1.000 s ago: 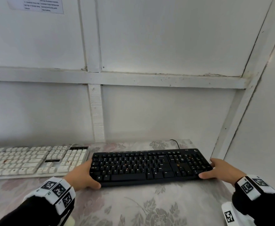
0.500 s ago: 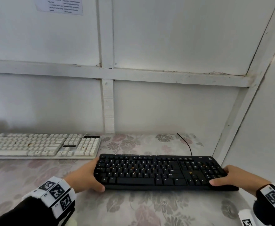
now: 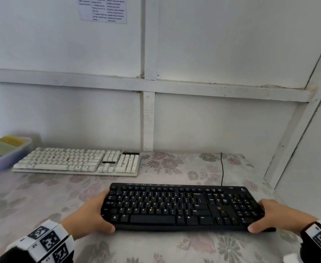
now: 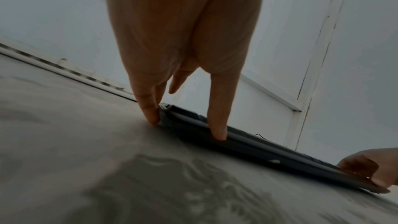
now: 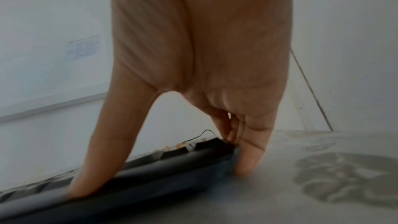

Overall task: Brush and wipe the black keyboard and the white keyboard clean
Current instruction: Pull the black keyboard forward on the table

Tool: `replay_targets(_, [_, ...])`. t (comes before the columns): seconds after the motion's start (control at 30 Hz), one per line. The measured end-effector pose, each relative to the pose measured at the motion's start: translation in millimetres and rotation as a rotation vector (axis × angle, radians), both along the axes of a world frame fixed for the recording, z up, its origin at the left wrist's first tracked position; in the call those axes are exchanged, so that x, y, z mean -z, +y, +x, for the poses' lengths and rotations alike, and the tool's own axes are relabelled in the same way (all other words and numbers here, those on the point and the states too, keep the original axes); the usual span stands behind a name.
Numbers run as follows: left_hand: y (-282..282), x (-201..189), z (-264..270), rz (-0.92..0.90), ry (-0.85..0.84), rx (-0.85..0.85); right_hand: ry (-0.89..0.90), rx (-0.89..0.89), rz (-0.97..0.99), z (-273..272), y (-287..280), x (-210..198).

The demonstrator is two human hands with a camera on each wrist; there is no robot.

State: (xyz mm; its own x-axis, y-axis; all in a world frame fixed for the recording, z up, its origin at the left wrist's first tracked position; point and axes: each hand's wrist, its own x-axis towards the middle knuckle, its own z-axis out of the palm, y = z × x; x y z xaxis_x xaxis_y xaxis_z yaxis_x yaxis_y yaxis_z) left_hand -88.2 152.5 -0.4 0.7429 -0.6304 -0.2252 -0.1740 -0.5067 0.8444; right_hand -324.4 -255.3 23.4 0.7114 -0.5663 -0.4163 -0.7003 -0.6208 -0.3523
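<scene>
The black keyboard point(image 3: 182, 205) lies on the flowered tablecloth near the front edge, with orange crumbs on several keys. My left hand point(image 3: 91, 217) grips its left end, thumb on the front edge and fingers along the side; the left wrist view shows the fingers point(image 4: 150, 108) against the keyboard point(image 4: 258, 144). My right hand point(image 3: 277, 215) grips the right end the same way; the right wrist view shows its thumb on the front rim of the keyboard point(image 5: 150, 168). The white keyboard point(image 3: 79, 161) lies further back on the left, with a few specks on it.
A pale tub point(image 3: 2, 158) holding a green cloth and a yellow brush stands at the far left beside the white keyboard. The black cable point(image 3: 222, 168) runs back to the wall. White walls close off the back and right side. The tablecloth point(image 3: 174, 247) covers the table.
Both hands have pulled the black keyboard toward me and away from the white one. The view has shifted, bringing the tub at the left into sight.
</scene>
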Motion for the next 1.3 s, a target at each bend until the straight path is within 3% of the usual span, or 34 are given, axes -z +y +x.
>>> replay_targets(0.33, [82,0,40,0.069,-0.018,-0.115,0.0,-0.059,0.024,56,88,1])
replay_targets(0.63, [144,8,90,0.125,-0.017,-0.109,-0.007,-0.12,0.021,95,142,8])
replay_targets(0.97, [165,1,118,0.102,0.012,-0.017,-0.002,-0.145,-0.037,108,177,6])
replay_targets(1.3, [171,9,135,0.144,-0.111,0.087,0.03,-0.117,-0.098,111,190,5])
